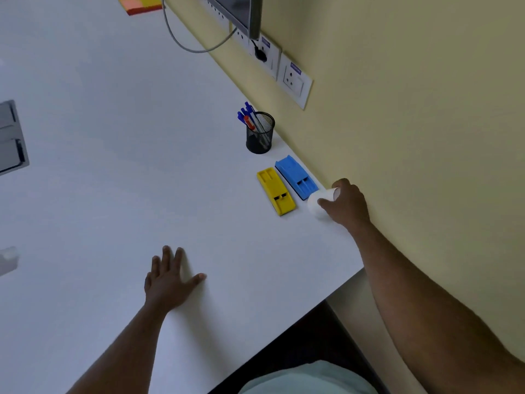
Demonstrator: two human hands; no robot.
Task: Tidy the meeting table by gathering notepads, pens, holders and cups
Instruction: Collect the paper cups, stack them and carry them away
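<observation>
a white meeting table (113, 137) seen from above, running along a pale yellow wall (412, 109). near the wall stands a black mesh pen holder (260, 137), upright, holding several blue-capped pens (246, 110) and one with a red cap, all leaning toward the table's middle. just in front of the holder, two whiteboard erasers lie side by side: a blue eraser (295, 176) nearer the wall and a yellow eraser (275, 191) next to it. just beside the blue eraser's near end is a white paper cup (319, 201), tilted or on its side at the wall edge of the table; what is inside it cannot be told. the right hand (345, 203) reaches out along the wall with the arm stretched forward and grasps the cup, thumb and fingers curled around it. the left hand (167, 277) lies flat on the table well apart from the cup, palm down, fingers straight and spread, holding nothing. at the far top edge lies a yellow and orange notepad (140, 3). a grey cable (193, 44) loops down near wall sockets (294, 81).
</observation>
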